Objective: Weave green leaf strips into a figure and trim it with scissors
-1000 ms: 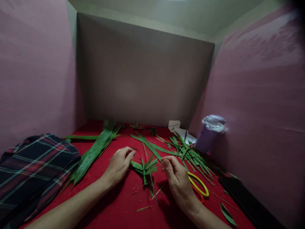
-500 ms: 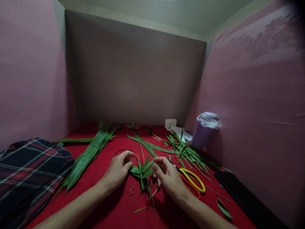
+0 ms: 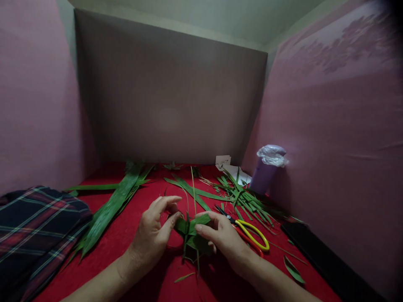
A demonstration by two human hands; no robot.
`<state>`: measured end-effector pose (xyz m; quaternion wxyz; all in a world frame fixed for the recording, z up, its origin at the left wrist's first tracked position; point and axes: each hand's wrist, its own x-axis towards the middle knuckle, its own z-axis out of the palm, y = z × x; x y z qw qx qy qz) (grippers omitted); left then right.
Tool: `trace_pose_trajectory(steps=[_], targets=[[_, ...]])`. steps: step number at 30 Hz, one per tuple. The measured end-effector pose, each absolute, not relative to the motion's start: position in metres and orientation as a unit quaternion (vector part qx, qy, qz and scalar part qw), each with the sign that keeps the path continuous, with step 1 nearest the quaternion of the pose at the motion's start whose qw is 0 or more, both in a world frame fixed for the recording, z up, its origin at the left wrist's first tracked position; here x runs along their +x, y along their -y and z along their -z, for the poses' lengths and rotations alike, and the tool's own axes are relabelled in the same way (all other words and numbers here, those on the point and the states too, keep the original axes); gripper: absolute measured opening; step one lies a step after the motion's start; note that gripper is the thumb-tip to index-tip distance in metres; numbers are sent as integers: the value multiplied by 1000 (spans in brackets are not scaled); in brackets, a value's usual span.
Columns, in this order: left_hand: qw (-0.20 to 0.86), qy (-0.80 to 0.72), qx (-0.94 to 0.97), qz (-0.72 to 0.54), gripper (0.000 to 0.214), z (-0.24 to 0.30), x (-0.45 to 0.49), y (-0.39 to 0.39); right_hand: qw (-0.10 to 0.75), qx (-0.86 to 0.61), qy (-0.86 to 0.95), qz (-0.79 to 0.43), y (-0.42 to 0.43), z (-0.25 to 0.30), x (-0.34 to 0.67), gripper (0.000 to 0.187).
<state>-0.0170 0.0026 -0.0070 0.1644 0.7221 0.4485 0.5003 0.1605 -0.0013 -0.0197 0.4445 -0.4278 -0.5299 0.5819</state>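
Green leaves (image 3: 188, 228) (left hand (image 3: 151, 235), right hand (image 3: 226, 240))

Two hands were in play, the left hand (image 3: 151, 235) and the right hand (image 3: 222, 239), with one folded leaf piece (image 3: 192, 230) between them. One pair of scissors (image 3: 248, 233) lay just right of the right hand. Beyond it stood one purple cup (image 3: 266, 170) and one paper slip (image 3: 222, 161). One plaid cloth (image 3: 34, 226) sat well left of the left hand. The loose leaf strips (image 3: 245, 197) beyond the right hand were too many to count.

Dimly lit pink side walls (image 3: 34, 105), grey back panel (image 3: 170, 92), red tabletop (image 3: 126, 228).
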Motion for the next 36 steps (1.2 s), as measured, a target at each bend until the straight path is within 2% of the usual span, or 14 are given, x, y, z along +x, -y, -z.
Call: trace_pose_trajectory(steps=[4,8,11,14,16,22,24,27,29,33,36], targets=[[163,-411,717,-539,19,5,-15,0,457,-402,479,-632,4,17,162,24],[185,-419,650,-606,40,1,-18,-4,480,-385,414,-671,2,14,163,27],[322,-450,581,-597,46,0,-16,-6,507,-389,400,-657,1,12,163,27],[517,-421,561,-491,41,2,-8,-3,527,-385,406,-640,2,13,163,26],[593,-390,541,-452,34,6,-3,0,529,-384,412,-635,4,13,162,28],[629,-404,462,-478,22,10,-1,2,502,-382,438,-640,4,17,159,29],[623,-413,459,-480,22,10,-3,1,531,-414,463,-577,1,17,160,29],[610,-439,460,-473,23,8,-4,1,608,-466,513,-387,-3,17,165,26],[606,-454,461,-463,24,8,-4,1,629,-468,565,-258,-1,16,169,16],[610,-454,468,-450,27,8,-2,1,585,-420,690,-83,9,11,171,8],[610,-449,492,-429,26,8,0,1,520,-419,743,-41,14,7,170,8]])
